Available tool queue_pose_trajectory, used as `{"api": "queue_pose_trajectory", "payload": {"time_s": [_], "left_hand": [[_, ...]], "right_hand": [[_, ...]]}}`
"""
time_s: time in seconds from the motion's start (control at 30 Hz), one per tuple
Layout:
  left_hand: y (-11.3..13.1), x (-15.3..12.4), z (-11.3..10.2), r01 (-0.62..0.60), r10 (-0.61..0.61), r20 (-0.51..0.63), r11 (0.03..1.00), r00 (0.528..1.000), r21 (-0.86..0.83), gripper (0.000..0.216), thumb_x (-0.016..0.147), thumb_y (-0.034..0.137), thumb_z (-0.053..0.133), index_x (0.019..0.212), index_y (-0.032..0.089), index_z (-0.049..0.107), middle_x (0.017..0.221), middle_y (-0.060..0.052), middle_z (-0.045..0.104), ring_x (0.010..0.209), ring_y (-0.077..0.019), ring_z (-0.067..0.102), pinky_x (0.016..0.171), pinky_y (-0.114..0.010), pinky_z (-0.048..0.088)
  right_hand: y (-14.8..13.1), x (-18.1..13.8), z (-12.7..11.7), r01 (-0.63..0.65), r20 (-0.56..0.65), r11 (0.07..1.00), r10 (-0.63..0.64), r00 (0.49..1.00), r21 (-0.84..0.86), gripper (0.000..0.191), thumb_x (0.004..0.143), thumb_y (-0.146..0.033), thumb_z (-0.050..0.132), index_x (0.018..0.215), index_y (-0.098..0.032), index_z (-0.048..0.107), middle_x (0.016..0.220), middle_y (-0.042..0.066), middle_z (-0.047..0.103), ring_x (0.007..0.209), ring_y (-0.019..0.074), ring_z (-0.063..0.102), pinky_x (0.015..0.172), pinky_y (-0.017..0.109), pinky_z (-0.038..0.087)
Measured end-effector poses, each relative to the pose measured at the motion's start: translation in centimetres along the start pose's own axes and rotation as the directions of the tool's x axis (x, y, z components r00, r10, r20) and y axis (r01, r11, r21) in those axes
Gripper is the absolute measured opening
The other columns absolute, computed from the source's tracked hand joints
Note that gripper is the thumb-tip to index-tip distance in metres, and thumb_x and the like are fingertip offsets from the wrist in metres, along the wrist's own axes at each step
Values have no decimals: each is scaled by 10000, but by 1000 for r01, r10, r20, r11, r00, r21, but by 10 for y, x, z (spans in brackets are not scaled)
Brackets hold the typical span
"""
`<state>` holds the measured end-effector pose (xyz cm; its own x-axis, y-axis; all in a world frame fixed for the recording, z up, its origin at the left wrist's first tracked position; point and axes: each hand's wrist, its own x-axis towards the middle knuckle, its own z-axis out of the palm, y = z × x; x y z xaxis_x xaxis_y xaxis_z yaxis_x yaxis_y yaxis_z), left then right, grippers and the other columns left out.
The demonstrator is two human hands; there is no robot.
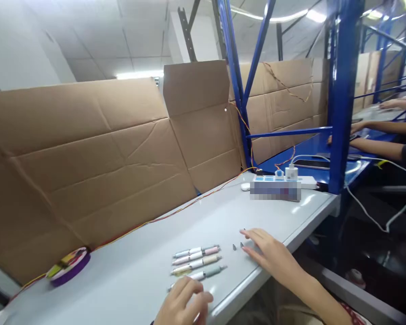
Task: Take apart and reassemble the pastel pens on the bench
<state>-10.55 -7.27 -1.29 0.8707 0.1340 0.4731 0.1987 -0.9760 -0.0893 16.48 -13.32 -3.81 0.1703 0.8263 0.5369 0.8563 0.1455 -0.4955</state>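
Note:
Several pastel pens (196, 261) lie side by side on the grey table (128, 271) near its front edge. My left hand (182, 301) rests with curled fingers just in front of the nearest pen; I cannot make out anything in it. My right hand (269, 253) lies flat with fingers stretched out, its fingertips beside a few small dark pen tips (238, 246) on the table to the right of the pens.
A purple tape roll (69, 266) sits at the left. A white power strip (284, 182) with plugs lies at the back right, with a red-yellow wire (176, 211) running along the cardboard wall (98, 153). Blue rack posts (341, 99) stand right; another person's arms (375, 142) work beyond.

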Motion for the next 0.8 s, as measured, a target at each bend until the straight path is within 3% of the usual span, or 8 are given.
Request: {"api": "queue_pose_trajectory", "payload": {"time_s": [0.13, 0.3, 0.43, 0.57, 0.7, 0.8], "left_hand": [[-31, 2, -7, 168, -165, 35, 979, 986, -112, 204, 880, 154, 403, 1038, 233, 505, 988, -82, 571, 920, -206, 551, 776, -330, 493], [-38, 4, -5, 372, -343, 186, 916, 921, -153, 180, 906, 290, 416, 1039, 259, 534, 1065, -66, 548, 999, -217, 528, 832, -356, 486], [-37, 3, -5, 401, -355, 246, 900, 902, -169, 184, 900, 357, 428, 999, 262, 550, 1024, -53, 559, 961, -220, 536, 816, -359, 487], [-36, 3, -5, 401, -351, 233, 890, 907, -218, 186, 911, 356, 399, 899, 251, 552, 942, -38, 577, 887, -205, 551, 762, -322, 496], [-32, 5, -6, 417, -381, 174, 866, 908, -277, 190, 913, 362, 385, 861, 243, 523, 882, -28, 586, 802, -191, 563, 709, -295, 497], [-26, 4, -6, 500, -465, 181, 804, 866, -324, 218, 931, 375, 324, 871, 236, 480, 833, -23, 579, 724, -174, 551, 651, -280, 487]], "right_hand": [[-5, 14, 9, -10, 88, 999, 13, 996, -34, 159, 825, -221, 539, 933, -223, 656, 915, 45, 635, 870, 207, 601, 741, 310, 489], [-7, 8, 11, -121, 0, 990, 121, 993, 76, 156, 861, -227, 491, 850, -200, 644, 829, 34, 638, 787, 182, 598, 718, 290, 469], [-8, 4, 9, -111, -59, 987, 118, 991, 112, 163, 867, -244, 486, 864, -192, 641, 813, 36, 645, 758, 181, 590, 705, 296, 462], [-9, 3, 8, -107, -104, 982, 124, 987, 156, 180, 871, -264, 484, 869, -190, 648, 819, 40, 660, 720, 176, 589, 686, 295, 465], [-16, -3, 4, -143, -141, 921, 206, 968, 362, 225, 865, -351, 502, 885, -191, 659, 842, 49, 675, 715, 175, 599, 675, 288, 483], [-31, -5, 2, -160, -62, 804, 238, 969, 573, 212, 839, -359, 551, 887, -191, 671, 857, 47, 682, 776, 178, 619, 696, 271, 497]]}}
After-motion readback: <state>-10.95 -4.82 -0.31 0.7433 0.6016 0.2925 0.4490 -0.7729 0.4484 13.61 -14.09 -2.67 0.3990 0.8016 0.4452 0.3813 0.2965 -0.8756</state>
